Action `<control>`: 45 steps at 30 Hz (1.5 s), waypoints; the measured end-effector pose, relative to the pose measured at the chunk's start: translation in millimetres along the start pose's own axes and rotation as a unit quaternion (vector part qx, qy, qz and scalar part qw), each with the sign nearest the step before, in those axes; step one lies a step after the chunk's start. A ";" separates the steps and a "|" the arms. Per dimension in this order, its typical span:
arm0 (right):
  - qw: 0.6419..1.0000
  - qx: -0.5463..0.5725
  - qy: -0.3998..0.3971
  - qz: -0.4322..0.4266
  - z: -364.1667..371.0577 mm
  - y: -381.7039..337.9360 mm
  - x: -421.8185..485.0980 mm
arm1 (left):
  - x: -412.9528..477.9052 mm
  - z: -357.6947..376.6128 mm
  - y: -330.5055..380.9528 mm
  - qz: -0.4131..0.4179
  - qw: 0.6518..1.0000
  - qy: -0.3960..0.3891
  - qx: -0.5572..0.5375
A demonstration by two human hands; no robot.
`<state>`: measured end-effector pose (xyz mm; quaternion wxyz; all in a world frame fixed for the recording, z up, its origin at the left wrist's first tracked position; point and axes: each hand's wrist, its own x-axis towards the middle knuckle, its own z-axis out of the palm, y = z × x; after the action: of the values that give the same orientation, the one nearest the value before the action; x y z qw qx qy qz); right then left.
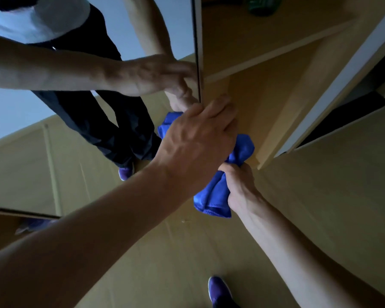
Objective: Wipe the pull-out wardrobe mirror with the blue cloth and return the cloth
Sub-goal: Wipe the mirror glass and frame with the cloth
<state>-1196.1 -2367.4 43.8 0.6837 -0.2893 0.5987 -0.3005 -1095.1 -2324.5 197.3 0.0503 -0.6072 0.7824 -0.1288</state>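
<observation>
The pull-out mirror (pixel 80 152) fills the left half of the view and reflects my arms, legs and shoes. Its narrow front edge (pixel 198 41) runs down the middle. My left hand (pixel 198 134) reaches in from the lower left, and its fingers curl over that edge low down. Below and to the right, my right hand (pixel 238 185) grips the bunched blue cloth (pixel 211 196) in its fist. The cloth runs up behind my left hand, and more blue shows at the hand's far side, against the glass.
The wooden wardrobe interior (pixel 265 41) with a shelf lies to the right of the mirror, with a green object (pixel 262 5) at the top. A white-edged door panel (pixel 342 74) stands open at the right. My purple shoe (pixel 219 290) is on the floor below.
</observation>
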 end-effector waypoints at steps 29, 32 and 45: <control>0.976 -0.205 -0.045 -0.054 -16.5 -57.7 -43.9 | 5.4 -93.9 -15.5 -0.012 0.971 -0.076 0.226; 0.976 -0.201 -0.049 -0.064 -14.4 -65.7 -49.8 | 10.6 -103.5 -18.9 -0.022 0.967 -0.073 0.244; 0.974 -0.173 -0.061 -0.131 -10.3 -115.8 -84.5 | 14.6 -130.1 -27.7 -0.033 0.965 -0.070 0.252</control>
<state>-1222.5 -2379.3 184.6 0.6132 -0.4967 0.5557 -0.2616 -1103.4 -2326.6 330.8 0.2525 -0.6076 0.6988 -0.2805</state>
